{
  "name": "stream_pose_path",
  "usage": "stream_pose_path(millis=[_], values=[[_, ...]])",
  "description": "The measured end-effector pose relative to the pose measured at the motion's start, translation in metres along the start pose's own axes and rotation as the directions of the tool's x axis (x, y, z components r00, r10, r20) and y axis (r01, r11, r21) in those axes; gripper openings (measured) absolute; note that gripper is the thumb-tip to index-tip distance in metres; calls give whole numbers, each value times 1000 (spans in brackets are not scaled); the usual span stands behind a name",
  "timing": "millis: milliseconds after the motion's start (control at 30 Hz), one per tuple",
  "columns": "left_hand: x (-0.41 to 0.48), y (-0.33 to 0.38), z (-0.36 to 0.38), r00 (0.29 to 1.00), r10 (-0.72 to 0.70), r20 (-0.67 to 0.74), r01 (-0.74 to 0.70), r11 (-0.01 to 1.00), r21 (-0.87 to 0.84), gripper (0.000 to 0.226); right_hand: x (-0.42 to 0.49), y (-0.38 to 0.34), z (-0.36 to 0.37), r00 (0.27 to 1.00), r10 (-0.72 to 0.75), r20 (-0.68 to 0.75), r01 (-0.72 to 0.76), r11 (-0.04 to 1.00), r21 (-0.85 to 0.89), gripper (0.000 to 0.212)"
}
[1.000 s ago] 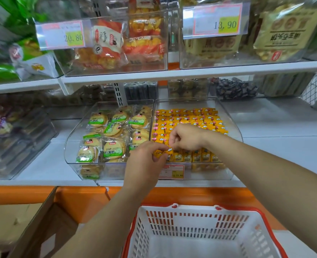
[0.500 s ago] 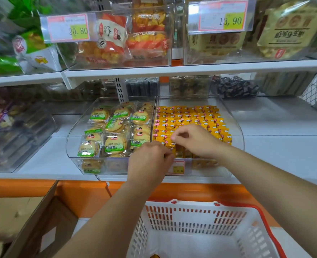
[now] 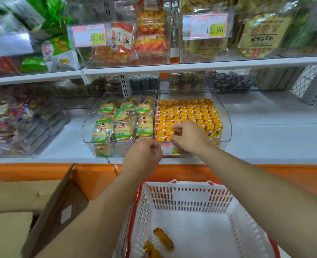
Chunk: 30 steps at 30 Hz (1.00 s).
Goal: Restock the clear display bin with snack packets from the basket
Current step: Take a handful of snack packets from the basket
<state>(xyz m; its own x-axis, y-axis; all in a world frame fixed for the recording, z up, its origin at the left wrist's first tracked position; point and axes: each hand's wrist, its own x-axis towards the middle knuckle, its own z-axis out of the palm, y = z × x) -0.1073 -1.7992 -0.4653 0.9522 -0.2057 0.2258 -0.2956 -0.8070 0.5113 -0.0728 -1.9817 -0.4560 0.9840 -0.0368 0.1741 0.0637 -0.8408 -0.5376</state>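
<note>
The clear display bin on the lower shelf holds several rows of small yellow snack packets. My right hand reaches over the bin's front wall, and its fingertips pinch a yellow packet in the front rows. My left hand hovers just before the bin's front wall beside the price label. Its fingers are curled, and the palm is hidden. Below stands the white basket with a red rim. A few yellow packets lie on its bottom.
A second clear bin with green-labelled round cakes adjoins on the left. An open cardboard box stands lower left. The upper shelf carries bins with price tags close above. White shelf surface extends to the right.
My left hand has drawn back from the packets to the bin's front wall. My right hand stays on the front rows. The view has tilted down, showing packets in the basket.
</note>
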Motion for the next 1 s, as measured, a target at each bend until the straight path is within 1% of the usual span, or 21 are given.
stream_pose_path(millis=[33, 67, 100, 133, 167, 200, 233, 300, 333, 467, 533, 567, 633, 700, 800, 833, 867, 900, 933, 1000], values=[[-9, 0, 0, 998, -14, 65, 15, 1000, -10, 17, -12, -1, -3, 995, -46, -84, 43, 999, -31, 28], [-20, -1, 1, 990, -28, 141, 29, 1000, -2, 20, -27, -1, -4, 987, -98, -128, 95, 995, -30, 22], [-31, -4, 3, 975, -37, 220, 30, 999, 36, 23, -43, 2, -2, 984, -132, -119, 133, 991, 1, 14], [-41, -8, 8, 955, -40, 295, 10, 995, 102, 27, -60, 9, 3, 987, -141, -72, 144, 989, 34, 8], [-50, -13, 15, 931, -41, 362, -24, 985, 174, 29, -76, 17, 10, 992, -126, 7, 125, 991, 45, 6], [-59, -18, 24, 909, -46, 415, -56, 972, 230, 30, -90, 29, 19, 989, -95, 110, 91, 995, 40, 8], [-67, -23, 36, 889, -62, 455, -67, 963, 263, 30, -103, 42, 31, 972, -55, 228, 48, 998, 33, 9], [-84, -35, 68, 853, -125, 507, -7, 968, 251, 31, -127, 72, 59, 898, 34, 439, -53, 998, 32, 13], [-92, -42, 88, 834, -159, 528, 39, 972, 230, 32, -137, 89, 75, 861, 78, 503, -104, 994, 24, 16], [-118, -77, 170, 730, -276, 625, 161, 958, 236, 47, -168, 153, 132, 745, 214, 632, -297, 954, 27, 23], [-126, -100, 204, 685, -341, 643, 228, 939, 256, 53, -181, 179, 158, 677, 242, 695, -352, 936, 17, 30], [-129, -112, 219, 665, -363, 652, 239, 932, 275, 54, -187, 189, 171, 639, 246, 729, -359, 933, 0, 33], [-132, -132, 245, 631, -371, 681, 188, 925, 330, 55, -200, 206, 195, 547, 238, 803, -330, 942, -54, 36], [-132, -148, 266, 608, -327, 723, 78, 931, 356, 56, -212, 217, 215, 435, 229, 871, -306, 947, -97, 39], [-135, -166, 288, 552, -261, 792, -88, 926, 366, 60, -224, 227, 235, 271, 201, 941, -264, 956, -128, 52], [-136, -169, 294, 544, -247, 802, -140, 916, 377, 59, -226, 230, 240, 227, 198, 953, -240, 960, -143, 56], [-137, -172, 298, 539, -240, 807, -178, 905, 388, 57, -227, 231, 244, 195, 196, 961, -219, 964, -152, 57], [-137, -173, 301, 535, -238, 811, -204, 895, 397, 54, -227, 233, 247, 179, 193, 965, -207, 966, -154, 56], [-137, -172, 303, 525, -239, 817, -225, 887, 404, 50, -226, 234, 250, 177, 186, 966, -202, 968, -149, 55], [-135, -169, 305, 474, -236, 848, -246, 890, 384, 43, -226, 236, 255, 195, 170, 966, -204, 970, -130, 53]])
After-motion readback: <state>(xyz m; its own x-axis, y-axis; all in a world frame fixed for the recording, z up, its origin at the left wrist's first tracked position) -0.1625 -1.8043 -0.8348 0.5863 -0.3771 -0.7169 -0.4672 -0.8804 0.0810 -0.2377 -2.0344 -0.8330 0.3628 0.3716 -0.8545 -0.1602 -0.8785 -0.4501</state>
